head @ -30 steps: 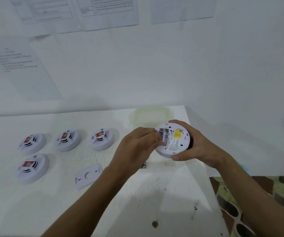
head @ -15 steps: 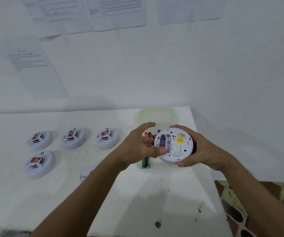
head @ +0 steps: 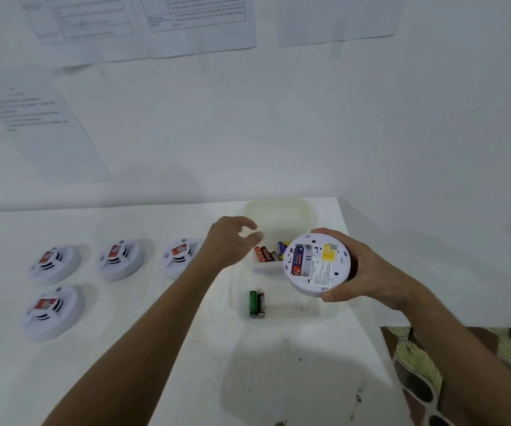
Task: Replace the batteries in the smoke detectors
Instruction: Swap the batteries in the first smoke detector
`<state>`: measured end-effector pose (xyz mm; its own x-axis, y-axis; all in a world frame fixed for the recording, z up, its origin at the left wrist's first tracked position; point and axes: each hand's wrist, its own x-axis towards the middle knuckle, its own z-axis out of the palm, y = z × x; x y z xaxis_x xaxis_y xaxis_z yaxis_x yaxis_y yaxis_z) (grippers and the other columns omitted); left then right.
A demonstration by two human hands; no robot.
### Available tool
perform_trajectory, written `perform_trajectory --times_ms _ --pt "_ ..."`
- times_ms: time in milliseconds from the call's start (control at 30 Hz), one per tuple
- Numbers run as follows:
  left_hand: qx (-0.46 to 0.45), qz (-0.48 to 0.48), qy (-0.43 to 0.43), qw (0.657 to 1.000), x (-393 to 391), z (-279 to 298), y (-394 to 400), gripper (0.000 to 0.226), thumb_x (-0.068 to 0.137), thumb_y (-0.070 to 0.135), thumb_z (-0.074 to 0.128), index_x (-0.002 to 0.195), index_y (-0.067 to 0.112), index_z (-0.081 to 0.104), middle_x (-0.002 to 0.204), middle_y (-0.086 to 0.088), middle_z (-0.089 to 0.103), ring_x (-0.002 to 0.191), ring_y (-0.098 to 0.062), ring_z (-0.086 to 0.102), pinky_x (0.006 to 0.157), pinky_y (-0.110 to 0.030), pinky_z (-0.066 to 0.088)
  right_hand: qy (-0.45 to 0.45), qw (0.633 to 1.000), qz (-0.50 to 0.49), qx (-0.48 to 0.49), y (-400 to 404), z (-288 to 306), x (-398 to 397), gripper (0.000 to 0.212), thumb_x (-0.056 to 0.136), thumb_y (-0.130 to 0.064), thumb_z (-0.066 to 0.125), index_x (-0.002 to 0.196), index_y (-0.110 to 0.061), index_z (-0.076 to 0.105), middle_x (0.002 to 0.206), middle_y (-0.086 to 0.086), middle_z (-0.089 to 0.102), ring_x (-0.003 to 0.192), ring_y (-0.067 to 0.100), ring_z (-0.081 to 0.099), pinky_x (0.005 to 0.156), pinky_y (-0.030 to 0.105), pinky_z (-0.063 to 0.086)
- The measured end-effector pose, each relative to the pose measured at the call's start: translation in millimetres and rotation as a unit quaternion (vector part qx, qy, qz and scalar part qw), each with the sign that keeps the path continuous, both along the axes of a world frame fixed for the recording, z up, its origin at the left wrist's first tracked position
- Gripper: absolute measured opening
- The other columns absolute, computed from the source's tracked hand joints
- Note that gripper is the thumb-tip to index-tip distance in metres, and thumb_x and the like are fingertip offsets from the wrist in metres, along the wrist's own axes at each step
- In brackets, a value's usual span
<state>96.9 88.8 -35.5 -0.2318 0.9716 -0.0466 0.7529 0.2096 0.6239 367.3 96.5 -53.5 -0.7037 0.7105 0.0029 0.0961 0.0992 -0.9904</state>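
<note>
The right hand (head: 368,272) grips a detector (head: 315,265) by its rim, held just off the right edge of the table (head: 186,364), back side turned up. Its battery bay is open, with 1 blue battery (head: 298,260) seated in it and the slot beside that one looking vacant, though the glare makes this hard to judge. The left hand (head: 229,244) hangs above the table's far right corner, fingers loosely spread and holding nothing, near the tub (head: 279,210) where a small row of spare cells (head: 271,253) lies. 2 loose cells (head: 257,303), 1 green and 1 dark, lie side by side on the tabletop in front of the tub; these are probably the spent ones.

4 other detectors (head: 119,259) sit face up towards the left edge, 3 in a back row and 1 in front.

This looks like the refill step, half done. The next move calls for pinching 1 fresh cell from the tub, matching its polarity to the vacant slot, and pressing it in while the right hand keeps the detector steady.
</note>
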Motion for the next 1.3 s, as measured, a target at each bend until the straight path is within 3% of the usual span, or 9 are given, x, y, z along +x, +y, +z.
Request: perform_trajectory --times_ms 167,267,433,733,833,900,1000,1133,1300 --pt "-0.118 -0.007 0.114 0.986 -7 -36 35 0.039 0.083 0.048 0.068 0.116 0.027 0.068 0.134 -0.007 0.05 0.127 -0.032 0.042 0.105 -0.045 0.039 -0.005 1.0 -0.01 -0.003 4 -5 5 0.09 0.058 -0.001 0.088 0.136 -0.029 0.051 0.127 -0.007 0.063 0.12 0.014 0.059 0.087 0.033 0.057" --pt "-0.168 -0.023 0.159 0.973 -2 -45 46 0.048 0.082 0.051 0.066 0.122 0.024 0.064 0.132 -0.004 0.049 0.125 -0.032 0.043 0.101 -0.043 0.04 -0.008 1.0 -0.006 -0.003 6 -5 6 0.09 0.058 0.0 0.088 0.135 -0.029 0.052 0.126 -0.007 0.064 0.119 0.014 0.059 0.085 0.031 0.057" --pt "-0.206 -0.036 0.15 0.966 -2 -56 56 0.039 0.073 0.05 0.067 0.098 0.021 0.072 0.115 -0.004 0.062 0.108 -0.029 0.055 0.087 -0.034 0.042 -0.006 1.0 -0.01 0.001 9 -6 6 0.089 0.058 0.0 0.087 0.135 -0.027 0.051 0.125 -0.008 0.063 0.119 0.013 0.059 0.084 0.027 0.056" --pt "-0.096 0.006 0.023 0.995 1 -38 43 0.023 0.071 0.026 0.085 0.087 0.017 0.07 0.093 -0.003 0.066 0.071 -0.016 0.059 0.068 -0.026 0.047 0.002 1.0 -0.013 -0.001 8 -7 3 0.088 0.058 0.001 0.086 0.133 -0.026 0.051 0.124 -0.009 0.064 0.119 0.013 0.059 0.085 0.028 0.056" --pt "-0.021 0.024 0.012 0.999 5 -26 33 0.018 0.069 0.03 0.085 0.076 0.024 0.069 0.094 0.0 0.069 0.077 -0.016 0.061 0.076 -0.029 0.05 0.001 1.0 -0.017 -0.001 7 -6 3 0.089 0.057 -0.001 0.087 0.134 -0.028 0.051 0.124 -0.01 0.064 0.12 0.012 0.059 0.084 0.029 0.057" --pt "0.053 0.03 -0.017 0.998 10 -8 22 0.014 0.074 0.03 0.081 0.079 0.027 0.069 0.094 0.007 0.068 0.08 -0.007 0.06 0.077 -0.026 0.045 0.002 1.0 -0.018 -0.001 7 -6 2 0.091 0.057 -0.001 0.088 0.136 -0.029 0.05 0.126 -0.009 0.063 0.121 0.014 0.058 0.086 0.03 0.056" --pt "0.119 -0.012 -0.108 0.987 24 23 -1 0.01 0.083 0.025 0.074 0.092 0.022 0.071 0.076 0.013 0.073 0.055 0.004 0.054 0.062 -0.018 0.042 0.005 1.0 -0.013 -0.002 5 -5 0 0.093 0.058 0.0 0.088 0.138 -0.027 0.049 0.129 -0.006 0.061 0.122 0.014 0.058 0.087 0.031 0.056" --pt "0.108 -0.066 -0.168 0.978 37 42 -30 0.021 0.083 0.024 0.075 0.104 0.023 0.072 0.081 0.013 0.074 0.075 0.002 0.069 0.067 -0.012 0.052 0.005 1.0 0.002 0.0 0 -2 -8 0.093 0.06 0.002 0.088 0.138 -0.027 0.048 0.127 -0.005 0.062 0.12 0.014 0.059 0.087 0.029 0.056" --pt "0.089 -0.088 -0.152 0.98 35 36 -52 0.02 0.081 0.024 0.077 0.099 0.028 0.068 0.089 0.005 0.077 0.074 0.005 0.069 0.067 -0.009 0.053 0.016 0.999 0.034 -0.001 -10 1 -23 0.091 0.061 0.007 0.087 0.137 -0.025 0.049 0.125 -0.001 0.062 0.116 0.017 0.061 0.087 0.03 0.056"
